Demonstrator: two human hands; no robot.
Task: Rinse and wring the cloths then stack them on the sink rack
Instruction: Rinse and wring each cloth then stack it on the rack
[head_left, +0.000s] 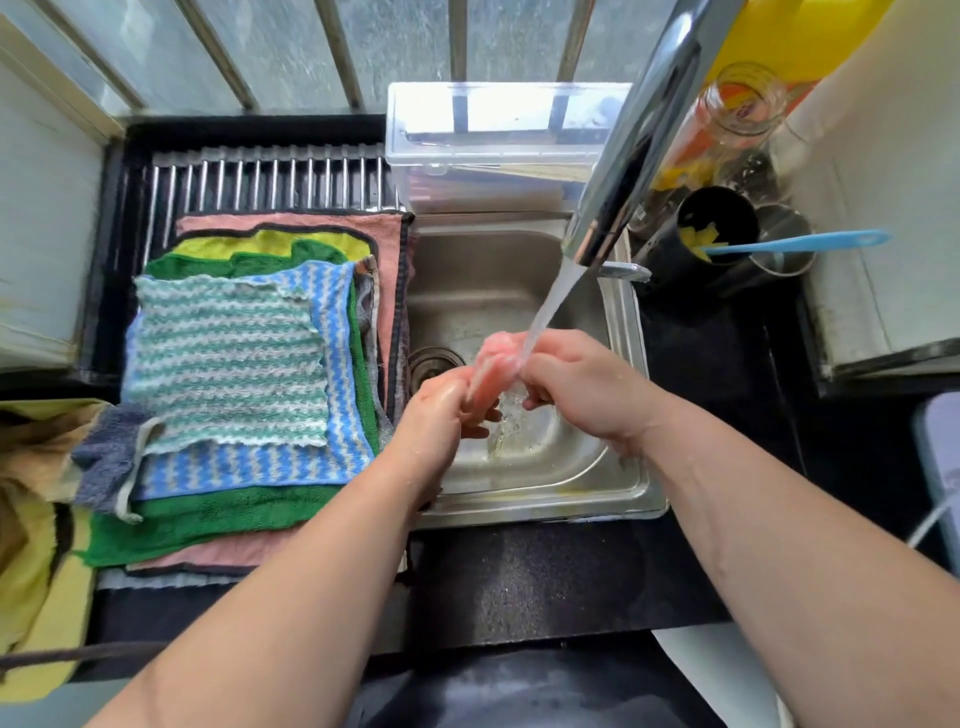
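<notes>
Forearms converge over the sink, left hand and right hand curling fingers round a pink cloth under water.

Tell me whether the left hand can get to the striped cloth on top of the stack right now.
Probably yes: the teal striped cloth lies open just beside the left hand, nothing between. But that hand holds the pink cloth under the tap.

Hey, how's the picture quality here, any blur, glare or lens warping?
Head view: wide-angle bending splays the window bars; the tap is close, soft, with bright glare; the pink cloth, left hand and right hand blur slightly under the water; the stacked cloths look sharp, evenly daylit.
</notes>
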